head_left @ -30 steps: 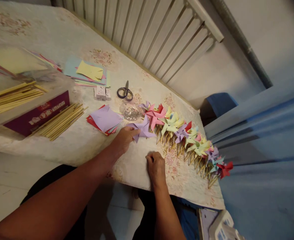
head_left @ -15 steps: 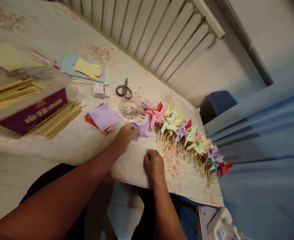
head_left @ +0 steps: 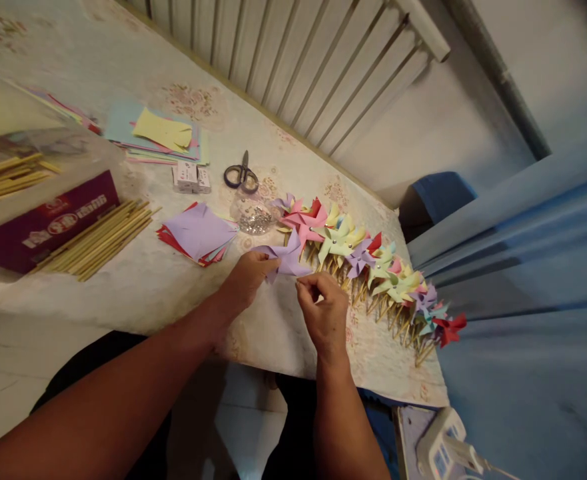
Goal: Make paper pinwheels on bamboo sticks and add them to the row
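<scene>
My left hand pinches a purple paper pinwheel by its left side, just above the tablecloth. Close to the pinwheel's lower right tip is my right hand, thumb and forefinger pressed together; whatever sits between them is too small to make out. Finished pinwheels on sticks lie in a long row to the right, in several colours. Behind the held pinwheel rests a clear bag of small metal pins. A stack of square coloured paper, purple on top, lies left of my left hand.
Black-handled scissors and small white boxes lie further back. More paper sheets are behind them. Wooden sticks lean beside a purple-labelled box at left. A power strip sits off the table's front right corner.
My right hand has risen from the table's front toward the held pinwheel, its fist turning into a fingertip pinch. The left hand keeps its hold. The view has shifted slightly.
</scene>
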### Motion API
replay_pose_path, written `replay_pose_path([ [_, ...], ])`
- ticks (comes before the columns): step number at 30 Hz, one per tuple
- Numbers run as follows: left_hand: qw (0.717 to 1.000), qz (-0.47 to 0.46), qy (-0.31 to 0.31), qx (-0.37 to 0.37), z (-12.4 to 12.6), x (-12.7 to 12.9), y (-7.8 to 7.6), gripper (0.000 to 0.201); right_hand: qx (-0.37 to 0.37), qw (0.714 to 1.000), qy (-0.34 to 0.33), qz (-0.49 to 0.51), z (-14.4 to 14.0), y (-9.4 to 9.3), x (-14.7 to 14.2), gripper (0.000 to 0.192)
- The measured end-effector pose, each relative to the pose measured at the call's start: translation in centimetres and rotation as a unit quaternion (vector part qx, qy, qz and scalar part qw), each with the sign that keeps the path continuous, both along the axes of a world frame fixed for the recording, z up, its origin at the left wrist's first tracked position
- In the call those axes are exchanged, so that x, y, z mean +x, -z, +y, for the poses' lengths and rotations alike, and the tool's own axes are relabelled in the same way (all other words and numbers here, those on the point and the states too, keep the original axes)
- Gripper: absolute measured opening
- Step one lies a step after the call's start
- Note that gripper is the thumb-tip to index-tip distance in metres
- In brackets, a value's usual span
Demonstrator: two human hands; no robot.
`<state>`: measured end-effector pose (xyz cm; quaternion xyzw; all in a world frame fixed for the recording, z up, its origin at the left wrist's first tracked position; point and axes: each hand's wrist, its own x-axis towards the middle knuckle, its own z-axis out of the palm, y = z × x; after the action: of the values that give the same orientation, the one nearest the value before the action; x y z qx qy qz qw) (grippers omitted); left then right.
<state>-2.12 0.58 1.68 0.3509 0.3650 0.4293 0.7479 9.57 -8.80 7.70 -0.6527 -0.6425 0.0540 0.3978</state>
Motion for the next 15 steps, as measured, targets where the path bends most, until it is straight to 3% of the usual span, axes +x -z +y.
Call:
replay_pose_path([
  [6,1.0,-0.009,0.03,-0.002,-0.3,0.3,-0.3,0.02,0.043,0.999,-0.004,-0.013,2.4,2.0,0.3,0.015],
  [15,0.998,-0.024,0.05,-0.005,-0.6,1.0,0.3,0.014,0.029,0.999,0.013,0.013,3.0,4.1,1.3,0.014],
])
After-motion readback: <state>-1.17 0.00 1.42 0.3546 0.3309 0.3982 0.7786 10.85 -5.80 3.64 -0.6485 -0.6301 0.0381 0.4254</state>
